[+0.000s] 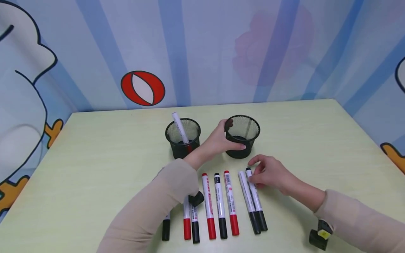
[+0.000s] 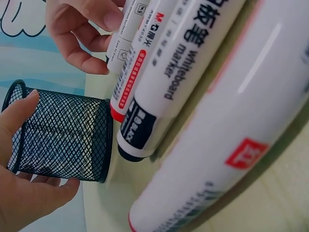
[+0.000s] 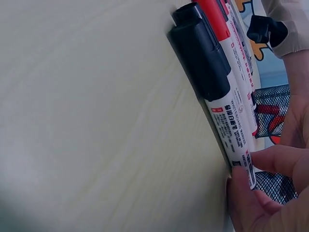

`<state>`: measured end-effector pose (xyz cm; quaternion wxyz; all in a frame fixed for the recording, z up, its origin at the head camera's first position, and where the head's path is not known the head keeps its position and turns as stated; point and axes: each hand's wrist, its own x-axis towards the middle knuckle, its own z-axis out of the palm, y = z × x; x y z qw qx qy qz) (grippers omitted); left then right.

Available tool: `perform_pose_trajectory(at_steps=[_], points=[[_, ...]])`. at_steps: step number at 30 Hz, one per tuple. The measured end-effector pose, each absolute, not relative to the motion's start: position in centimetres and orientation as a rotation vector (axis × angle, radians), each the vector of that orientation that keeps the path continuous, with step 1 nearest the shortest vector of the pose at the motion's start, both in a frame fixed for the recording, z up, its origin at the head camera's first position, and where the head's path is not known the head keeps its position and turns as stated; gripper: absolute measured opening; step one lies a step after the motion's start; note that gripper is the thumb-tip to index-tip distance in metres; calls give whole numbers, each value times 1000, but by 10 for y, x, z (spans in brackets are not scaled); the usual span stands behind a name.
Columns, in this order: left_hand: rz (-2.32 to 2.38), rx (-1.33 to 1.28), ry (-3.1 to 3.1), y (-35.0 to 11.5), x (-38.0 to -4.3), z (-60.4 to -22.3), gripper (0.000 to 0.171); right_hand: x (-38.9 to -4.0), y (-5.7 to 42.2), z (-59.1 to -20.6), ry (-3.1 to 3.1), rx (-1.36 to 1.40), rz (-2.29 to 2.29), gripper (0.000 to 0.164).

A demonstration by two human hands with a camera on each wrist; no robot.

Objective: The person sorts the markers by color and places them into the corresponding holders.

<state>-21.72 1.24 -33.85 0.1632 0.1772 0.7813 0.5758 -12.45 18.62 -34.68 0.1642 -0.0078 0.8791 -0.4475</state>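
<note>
Your right hand (image 1: 272, 172) pinches the far end of the rightmost marker (image 1: 255, 200) between thumb and finger; that marker lies on the table (image 1: 120, 158), its black cap pointing towards you. Your left hand (image 1: 219, 140) reaches across and grips the right mesh cup (image 1: 248, 149), thumb on the near side and fingers around the wall (whether the base touches the table, you cannot tell here).

Just left of the pinched marker lies a second black-capped marker (image 1: 248, 200), nearly parallel. Further left you have a red-capped marker (image 1: 232, 203), a black-capped one (image 1: 220, 207) and another red-capped one (image 1: 209, 207), then three more markers (image 1: 187, 225) partly hidden by your left sleeve (image 1: 152, 207).

Beyond your left forearm stands the left mesh cup (image 1: 180, 151), with one white-barrelled marker (image 1: 179, 126) leaning in it, red end down. Behind the table rises a blue striped backdrop (image 1: 205, 52) with a red-and-white ball (image 1: 143, 88) printed on it.
</note>
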Motion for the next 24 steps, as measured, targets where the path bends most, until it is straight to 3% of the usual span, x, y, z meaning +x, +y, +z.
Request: perform_pose_trajectory(at_steps=[11,24], points=[[1651,489,2219,14,-219,-337,92,-129,182,-341,2565,-21,-1139,37],[1642,484,2211,12,-219,-340,89,-141,202,-339,2301,46,-1371,39]])
